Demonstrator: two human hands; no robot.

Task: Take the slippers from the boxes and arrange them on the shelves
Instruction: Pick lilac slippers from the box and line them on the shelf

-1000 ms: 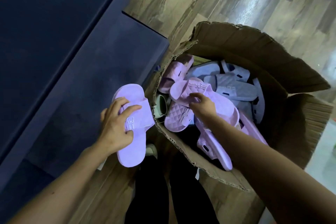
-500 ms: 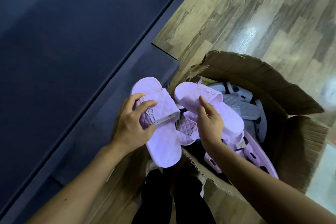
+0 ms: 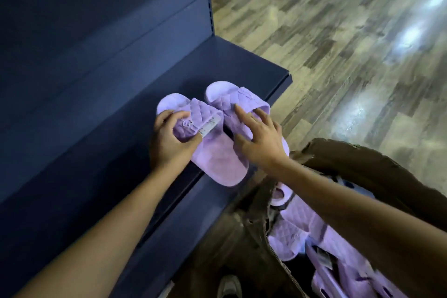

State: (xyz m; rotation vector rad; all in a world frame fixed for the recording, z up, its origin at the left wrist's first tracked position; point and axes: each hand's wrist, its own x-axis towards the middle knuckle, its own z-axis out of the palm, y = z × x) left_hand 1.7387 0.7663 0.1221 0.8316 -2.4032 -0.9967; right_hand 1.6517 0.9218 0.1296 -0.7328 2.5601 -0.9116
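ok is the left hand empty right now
No, the left hand grips the quilted strap of a purple slipper over the dark shelf.

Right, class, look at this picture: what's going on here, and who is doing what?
A person is filling a dark blue shelf from a cardboard box. The left hand grips the strap of the near slipper, a purple one, at the shelf's front edge. The right hand rests with straight fingers on the far slipper beside it. The box holds more slippers.
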